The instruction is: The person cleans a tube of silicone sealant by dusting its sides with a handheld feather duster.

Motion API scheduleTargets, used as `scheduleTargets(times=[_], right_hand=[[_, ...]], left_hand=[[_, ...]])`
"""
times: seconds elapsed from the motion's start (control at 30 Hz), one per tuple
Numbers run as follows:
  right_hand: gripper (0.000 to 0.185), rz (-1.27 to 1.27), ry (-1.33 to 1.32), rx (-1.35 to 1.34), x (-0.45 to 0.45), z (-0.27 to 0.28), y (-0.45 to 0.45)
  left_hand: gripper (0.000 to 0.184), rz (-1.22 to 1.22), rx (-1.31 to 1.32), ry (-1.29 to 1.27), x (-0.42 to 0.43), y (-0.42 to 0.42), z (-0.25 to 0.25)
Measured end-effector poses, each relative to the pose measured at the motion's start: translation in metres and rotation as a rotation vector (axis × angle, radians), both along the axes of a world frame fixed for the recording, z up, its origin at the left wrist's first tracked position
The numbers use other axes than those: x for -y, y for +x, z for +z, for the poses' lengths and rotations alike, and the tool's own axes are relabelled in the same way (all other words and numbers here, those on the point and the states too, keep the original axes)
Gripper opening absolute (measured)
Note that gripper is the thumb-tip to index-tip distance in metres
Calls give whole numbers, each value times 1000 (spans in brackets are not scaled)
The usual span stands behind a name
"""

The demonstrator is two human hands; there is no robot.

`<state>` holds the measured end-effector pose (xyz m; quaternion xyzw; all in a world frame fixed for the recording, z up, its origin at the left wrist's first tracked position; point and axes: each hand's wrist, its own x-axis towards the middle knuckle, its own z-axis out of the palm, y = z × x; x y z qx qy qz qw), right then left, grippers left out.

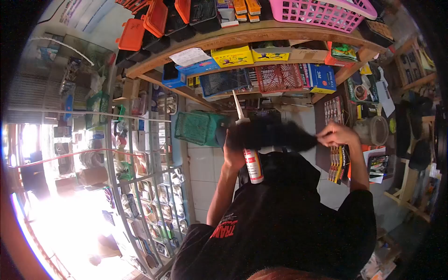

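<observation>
A white sealant tube (253,166) with red print stands slightly tilted in front of my chest, its long pale nozzle (238,105) pointing up. My left hand (233,151) is closed around the tube's left side. Across the tube's middle lies a blurred, black, fuzzy thing (275,134) like a duster or cloth; it hides part of the tube and of my left fingers. My right hand (339,135) is closed at its right end, fingers pinched together.
Ahead is a wooden shelf (261,35) with orange-lidded boxes (156,18), a pink basket (322,14) and yellow boxes (232,56). A green basket (193,127) stands front left. Left is a barred glass partition (119,186); more goods crowd the right.
</observation>
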<state>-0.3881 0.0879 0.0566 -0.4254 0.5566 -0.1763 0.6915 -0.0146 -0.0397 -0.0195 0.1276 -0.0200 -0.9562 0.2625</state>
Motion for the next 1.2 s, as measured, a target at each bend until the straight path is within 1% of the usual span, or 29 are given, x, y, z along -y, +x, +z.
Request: scheduleTargets(times=[0.03, 0.07, 0.1, 0.17, 0.2, 0.23, 0.27, 0.33, 0.37, 0.4, 0.43, 0.5, 0.53, 0.57, 0.63, 0.67, 0.7, 0.73, 0.8, 0.83, 0.87, 0.9, 0.97, 1.0, 1.03, 1.07, 1.1, 1.17, 1.2], right_hand=[[21, 87, 61, -1, -2, 1, -2], [21, 131, -111, 67, -8, -21, -9], [21, 94, -153, 31, -7, -18, -7], [22, 21, -227, -43, -10, -10, -3], [22, -84, -153, 26, -12, -15, -4], [22, -84, -96, 57, -14, -17, -5], [22, -82, -42, 87, -15, -19, -6], [22, -7, 80, 88, -21, -21, -7], [22, 38, 8, 51, -21, -19, -8], [22, 80, -61, 13, -21, -12, -7], [23, 121, -128, -27, -22, -8, -8], [24, -78, -137, 8, -28, -22, -6], [24, -182, -105, 39, -27, -22, -4], [24, -286, -74, 70, -26, -22, -4], [27, -110, -17, 85, -27, -23, -10], [27, 11, -17, 51, -26, -23, -11], [28, 132, -16, 18, -26, -23, -11], [29, 143, 27, 14, -25, -20, -10], [29, -96, -18, 87, -33, -39, -15], [28, -216, -39, 121, -35, -42, -14], [27, -340, -42, 143, -34, -45, -11], [25, -287, -9, 166, -37, -46, -14], [24, -181, 54, 211, -40, -50, -22], [23, -23, 77, 8, -36, -33, -17], [23, -20, 42, 13, -34, -29, -15], [24, -18, 8, 17, -33, -27, -15], [24, -15, -25, 19, -33, -26, -14], [24, -201, -60, 71, -34, -32, -10], [24, -292, -80, 98, -33, -36, -7]], left_hand=[[73, -57, -57, 11, 1, 1, -3], [72, -29, 118, -70, 8, 6, -26], [74, 14, 154, -49, 4, 3, -15], [73, -50, 83, -112, 9, 5, -28], [71, 15, 122, -30, 5, 0, -13], [70, 82, 160, 47, 2, -7, 2], [64, 205, 401, -39, -4, -14, -2], [62, 33, 301, -95, 5, -4, -16], [61, -55, 252, -122, 9, 0, -22], [61, 12, 248, -83, 1, -11, 8], [60, -4, 237, -81, 3, -9, 3], [58, -38, 217, -68, 7, -6, -7], [52, 52, 233, -140, 2, -14, 4], [49, 77, 383, -119, -1, -15, -7], [51, 90, 266, -179, 3, -19, -11], [53, 66, 373, -165, 0, -19, -11], [55, 42, 482, -150, -4, -25, 10], [59, 56, 511, -156, -5, -28, 16], [56, -69, 101, -138, 7, -14, -23], [55, -129, -105, -125, 10, -11, -30], [53, 15, 187, -175, 3, -10, -37], [52, 114, 515, -221, -4, -13, -33], [53, 44, 323, -62, -2, -16, -21], [54, 21, 375, -119, 2, -12, -25], [55, -4, 426, -175, 5, -9, -29], [57, 2, 317, -168, 5, -7, -34], [56, 15, 334, -163, 3, -10, -28], [54, 41, 373, -149, -4, -12, -17], [53, 163, 593, -246, -7, -18, -27]])
